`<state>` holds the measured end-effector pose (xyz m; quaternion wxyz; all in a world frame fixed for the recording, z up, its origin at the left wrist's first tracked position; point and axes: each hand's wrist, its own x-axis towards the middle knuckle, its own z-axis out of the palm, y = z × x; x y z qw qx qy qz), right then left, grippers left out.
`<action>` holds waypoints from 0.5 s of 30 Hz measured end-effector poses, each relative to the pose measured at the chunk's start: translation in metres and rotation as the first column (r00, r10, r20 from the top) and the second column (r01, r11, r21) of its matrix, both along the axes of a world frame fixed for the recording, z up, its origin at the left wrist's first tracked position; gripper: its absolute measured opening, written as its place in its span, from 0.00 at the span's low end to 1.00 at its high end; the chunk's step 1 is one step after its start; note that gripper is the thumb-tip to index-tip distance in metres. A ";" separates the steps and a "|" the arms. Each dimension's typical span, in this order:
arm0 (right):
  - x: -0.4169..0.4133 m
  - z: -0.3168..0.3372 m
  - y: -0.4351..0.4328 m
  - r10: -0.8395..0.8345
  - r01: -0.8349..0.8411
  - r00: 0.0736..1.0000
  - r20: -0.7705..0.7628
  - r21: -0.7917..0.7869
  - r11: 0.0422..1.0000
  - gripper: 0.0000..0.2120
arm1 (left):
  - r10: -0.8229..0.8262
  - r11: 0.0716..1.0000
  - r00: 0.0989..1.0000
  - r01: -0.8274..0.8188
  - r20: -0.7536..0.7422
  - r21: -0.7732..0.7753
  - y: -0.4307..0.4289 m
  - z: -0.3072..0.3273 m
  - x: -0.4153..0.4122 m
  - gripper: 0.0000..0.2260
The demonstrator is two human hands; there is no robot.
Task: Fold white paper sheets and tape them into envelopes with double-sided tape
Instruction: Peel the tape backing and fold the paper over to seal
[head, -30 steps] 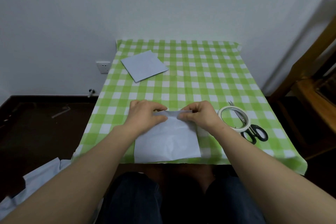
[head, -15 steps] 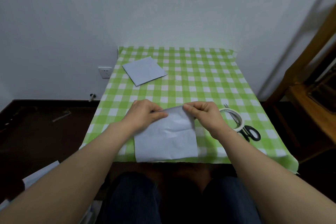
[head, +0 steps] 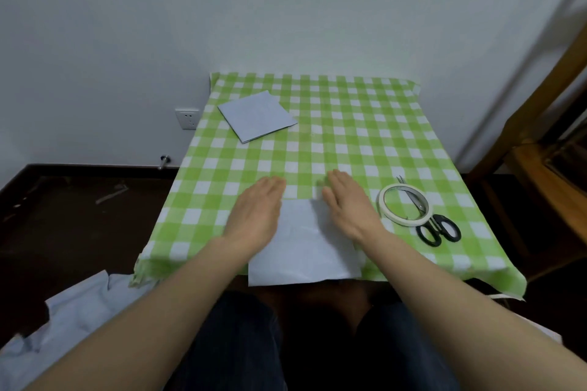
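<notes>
White paper sheet [head: 305,251] at near tabletop [head: 349,136] edge; left hand [head: 257,209] and right hand [head: 347,206] flat, fingers straight, pressing its far corners. Tape roll [head: 404,205] right.

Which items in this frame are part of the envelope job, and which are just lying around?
Job: white sheet under the flat left hand and right hand; folded paper, far left; tape roll; scissors, probably for cutting tape.
Lying about: wall socket; pale cloth on the floor; wooden furniture at right.
</notes>
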<state>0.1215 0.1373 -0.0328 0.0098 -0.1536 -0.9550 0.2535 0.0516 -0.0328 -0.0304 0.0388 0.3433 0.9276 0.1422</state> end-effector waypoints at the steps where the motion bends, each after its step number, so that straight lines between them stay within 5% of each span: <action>1: 0.002 -0.002 -0.008 0.096 -0.097 0.995 0.035 0.046 0.994 0.24 | -0.061 0.997 0.998 0.060 -0.010 -0.046 0.005 -0.004 0.008 0.22; 6: 0.010 -0.015 -0.031 0.250 -0.249 0.950 0.188 -0.030 0.968 0.25 | -0.080 0.972 0.992 0.099 0.099 -0.213 0.012 -0.025 0.024 0.23; 15: 0.017 -0.016 -0.002 0.110 -0.133 0.965 0.237 0.081 0.988 0.26 | 0.013 0.971 0.995 0.011 0.096 -0.239 -0.017 -0.023 0.005 0.24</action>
